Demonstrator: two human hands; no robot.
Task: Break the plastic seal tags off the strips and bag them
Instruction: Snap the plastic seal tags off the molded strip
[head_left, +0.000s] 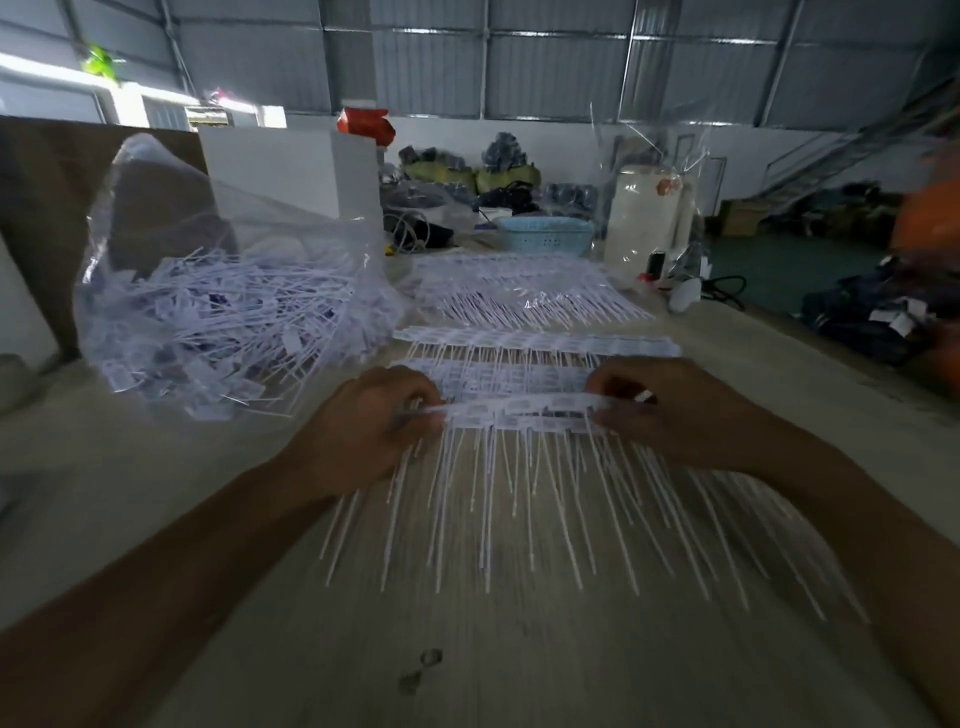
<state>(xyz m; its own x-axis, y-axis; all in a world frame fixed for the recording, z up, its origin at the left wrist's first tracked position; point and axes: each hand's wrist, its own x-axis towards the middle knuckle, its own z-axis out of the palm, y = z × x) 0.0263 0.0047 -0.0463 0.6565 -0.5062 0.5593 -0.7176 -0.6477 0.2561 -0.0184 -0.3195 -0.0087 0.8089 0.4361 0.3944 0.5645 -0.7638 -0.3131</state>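
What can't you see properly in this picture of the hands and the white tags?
Head view only:
- Fingertips of the left hand and right hand: curled behind the strip they grip.
- Print on the tags: too small and blurred.
- Number of loose tags in the clear bag: tangled, film glare.
- Heaps on the floor: dark, blurred, cut by the right edge.

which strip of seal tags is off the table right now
The nearest strip, gripped at its ends by the left hand and right hand; the others lie flat behind it.
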